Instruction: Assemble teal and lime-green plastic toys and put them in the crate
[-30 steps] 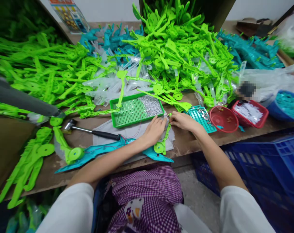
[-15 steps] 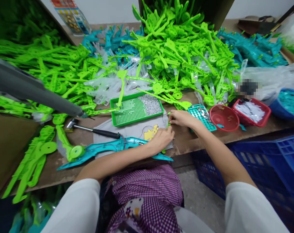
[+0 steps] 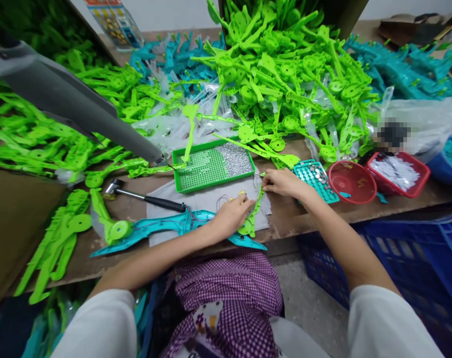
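Cluttered workbench (image 3: 315, 215) under green plastic parts (image 3: 285, 74).

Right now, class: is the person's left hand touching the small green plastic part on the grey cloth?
Touching. The head view shows the left hand resting on the green plastic part, fingers overlapping it.

green tray (image 3: 181, 185) ahead, hammer (image 3: 144, 198) left, bare bench (image 3: 360, 211) right

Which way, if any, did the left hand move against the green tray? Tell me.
Yes. The left hand has drawn back from the green tray toward the table's near edge.
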`<state>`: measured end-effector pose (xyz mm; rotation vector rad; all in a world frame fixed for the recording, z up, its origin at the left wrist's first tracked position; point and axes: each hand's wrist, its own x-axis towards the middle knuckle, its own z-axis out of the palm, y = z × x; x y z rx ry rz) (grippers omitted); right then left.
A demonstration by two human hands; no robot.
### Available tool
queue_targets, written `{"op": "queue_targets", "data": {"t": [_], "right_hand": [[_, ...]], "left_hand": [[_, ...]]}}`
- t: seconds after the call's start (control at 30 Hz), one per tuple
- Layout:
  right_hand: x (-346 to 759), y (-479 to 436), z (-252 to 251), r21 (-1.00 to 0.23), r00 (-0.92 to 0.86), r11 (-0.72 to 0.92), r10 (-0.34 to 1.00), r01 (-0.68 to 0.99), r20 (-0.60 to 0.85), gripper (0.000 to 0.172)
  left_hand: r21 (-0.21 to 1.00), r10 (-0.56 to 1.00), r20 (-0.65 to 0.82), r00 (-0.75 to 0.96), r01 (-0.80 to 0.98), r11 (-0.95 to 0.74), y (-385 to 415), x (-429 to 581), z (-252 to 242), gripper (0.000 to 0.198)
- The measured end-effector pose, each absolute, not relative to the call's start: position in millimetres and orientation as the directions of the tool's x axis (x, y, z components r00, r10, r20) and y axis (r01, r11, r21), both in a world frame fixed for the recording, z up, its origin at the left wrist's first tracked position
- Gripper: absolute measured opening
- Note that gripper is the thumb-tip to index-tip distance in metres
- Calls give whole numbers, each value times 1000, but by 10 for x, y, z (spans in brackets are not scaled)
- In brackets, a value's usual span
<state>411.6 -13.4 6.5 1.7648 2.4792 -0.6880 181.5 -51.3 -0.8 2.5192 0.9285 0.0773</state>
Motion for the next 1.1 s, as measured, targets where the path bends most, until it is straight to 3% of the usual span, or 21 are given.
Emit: {"op": "queue_targets", "data": {"t": [0.1, 0.17, 0.53, 0.73, 0.93, 1.1], "right_hand": [[4109, -147, 80, -330, -363, 270, 893, 905, -266, 8], [4108, -156, 90, -326, -365, 273, 892, 905, -266, 8], [4102, -173, 72, -310, -383, 296, 883, 903, -271, 8], [4115, -180, 54, -320, -397, 313, 884, 894, -245, 8], [4122, -194, 52, -342, -394, 304, 888, 889, -236, 9], [4119, -201, 56, -341, -390, 299, 889, 891, -241, 9]], "left_hand": [[672, 723, -132, 678, 597, -438, -379, 1779, -60, 15], [729, 739, -192, 646, 598, -334, -309, 1777, -59, 11], [676, 465, -294, 835, 525, -517, -30, 1920, 111, 6], [723, 558, -249, 792, 535, -436, -129, 1919, 59, 16], [622, 587, -246, 771, 590, -514, -223, 1942, 21, 19], [692, 637, -255, 728, 597, -406, -186, 1947, 44, 10]]}}
